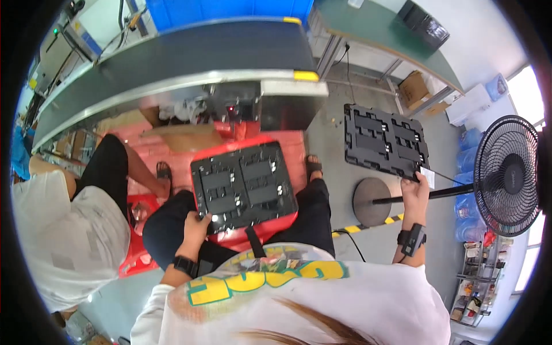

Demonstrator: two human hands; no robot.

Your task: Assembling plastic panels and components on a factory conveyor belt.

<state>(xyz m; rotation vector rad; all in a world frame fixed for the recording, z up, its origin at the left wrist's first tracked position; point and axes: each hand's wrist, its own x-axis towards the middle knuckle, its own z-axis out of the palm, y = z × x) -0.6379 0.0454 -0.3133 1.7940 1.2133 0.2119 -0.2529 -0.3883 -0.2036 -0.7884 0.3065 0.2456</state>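
Observation:
A black molded tray (244, 187) holds several flat black pieces with small pale parts, and it rests on a red surface (261, 141) in front of my body. My left hand (195, 228) grips its near left corner with curled fingers. Out to the right, my right hand (415, 195) pinches the near edge of a second black tray (386, 140). That tray is held tilted in the air over the floor, and similar flat black pieces sit in its recesses. A small white label or paper (427, 177) shows beside my right fingers.
A dark conveyor belt (195, 52) runs across the front, with a metal box (290, 103) at its end. A black fan (509, 175) stands at right near water jugs (470, 207). A seated person (75, 230) is close at left. A green table (374, 29) stands far right.

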